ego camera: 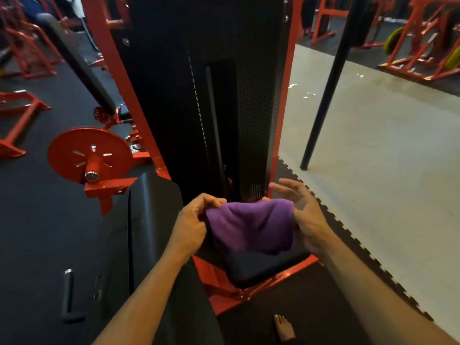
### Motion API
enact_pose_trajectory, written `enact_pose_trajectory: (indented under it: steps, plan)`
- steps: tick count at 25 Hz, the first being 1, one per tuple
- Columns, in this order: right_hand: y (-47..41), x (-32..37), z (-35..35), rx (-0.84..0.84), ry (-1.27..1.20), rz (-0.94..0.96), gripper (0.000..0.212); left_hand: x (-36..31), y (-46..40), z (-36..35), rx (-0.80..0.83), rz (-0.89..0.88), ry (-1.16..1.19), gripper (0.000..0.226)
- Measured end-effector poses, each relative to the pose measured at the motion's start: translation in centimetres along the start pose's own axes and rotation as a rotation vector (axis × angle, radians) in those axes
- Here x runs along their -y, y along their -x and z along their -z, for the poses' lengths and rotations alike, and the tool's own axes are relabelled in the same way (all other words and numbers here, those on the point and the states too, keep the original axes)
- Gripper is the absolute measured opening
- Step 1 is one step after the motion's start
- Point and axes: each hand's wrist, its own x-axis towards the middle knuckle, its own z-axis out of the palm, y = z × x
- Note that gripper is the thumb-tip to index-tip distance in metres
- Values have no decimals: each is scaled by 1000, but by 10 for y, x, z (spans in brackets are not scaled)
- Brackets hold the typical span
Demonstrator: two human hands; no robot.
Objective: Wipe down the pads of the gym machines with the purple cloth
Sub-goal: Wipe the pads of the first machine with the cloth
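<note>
Head view: two hands, left hand and right hand, hold one purple cloth (over a pad).

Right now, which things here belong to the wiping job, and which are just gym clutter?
In the job: purple cloth, left hand, right hand, black pad beneath the cloth.

Just standing about: red disc, black pole, orange frames.

Dark rubber floor meets a pale glossy floor along a jagged interlocking edge. A black pole stands on the pale part. Red frames fill the far right and left, dimly lit.
</note>
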Motion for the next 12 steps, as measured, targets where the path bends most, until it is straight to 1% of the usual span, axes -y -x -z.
enact_pose_trajectory:
  steps: [1,2,3,4,5,6,7,9,10,12]
  plan:
    - [-14,-4,-1,-45,-9,-29,34,4,-1,-4,14,-20,-62,33]
    - [-23,-15,15,-208,53,-14,20,6,-2,-7,26,-1,-79,34]
    - [-39,-25,19,-322,8,-131,18,8,-4,-11,28,44,-88,35]
    - [-47,-31,23,-226,66,-204,25,11,-8,-15,29,88,-68,34]
    - [-53,-28,28,-82,141,-300,29,15,-10,-18,32,126,-54,31]
    - [-58,-35,36,40,265,-333,28,18,-12,-21,43,164,-53,30]
    - [-59,-35,45,131,370,-312,27,19,-15,-22,65,190,-88,34]
    - [-63,-35,60,218,315,-301,28,18,-18,-26,117,239,-158,48]
    - [-66,-38,69,224,231,-317,30,20,-19,-29,131,286,-151,52]
    - [-78,-48,78,207,38,-434,29,27,-18,-34,135,373,-89,53]
